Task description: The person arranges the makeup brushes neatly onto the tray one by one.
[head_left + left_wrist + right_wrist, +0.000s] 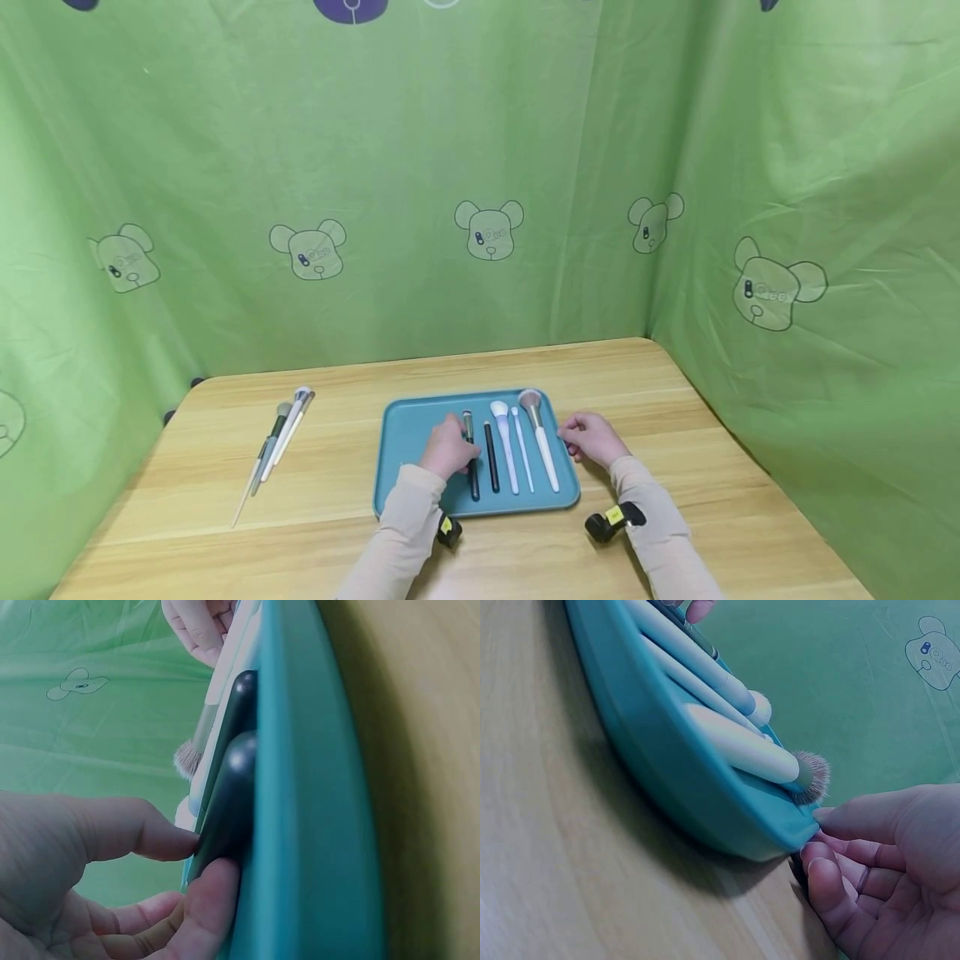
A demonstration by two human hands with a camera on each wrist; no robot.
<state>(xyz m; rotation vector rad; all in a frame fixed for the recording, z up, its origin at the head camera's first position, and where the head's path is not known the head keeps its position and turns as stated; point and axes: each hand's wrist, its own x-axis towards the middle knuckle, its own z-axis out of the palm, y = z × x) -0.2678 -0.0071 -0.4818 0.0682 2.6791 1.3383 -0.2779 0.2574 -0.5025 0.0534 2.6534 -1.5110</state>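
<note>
My left hand (448, 450) pinches the black handle of a makeup brush (229, 799) between thumb and fingers. This brush lies at the left end of a row on a blue-green tray (408, 425). Right of it lie a slim black brush (491, 458), a white brush with white bristles (505, 446), a thin white brush (523, 450) and a large white-handled brush (543, 446) with brownish bristles. At the tray's right side, my right hand (594, 437) holds the rim, with the thumb on its edge and the other fingers curled below.
On the left of the wooden table (337, 550) lies a loose group of makeup brushes (277, 442), some overlapping, with pale and dark handles. A green curtain (405, 300) printed with bear heads hangs behind the table and along its sides.
</note>
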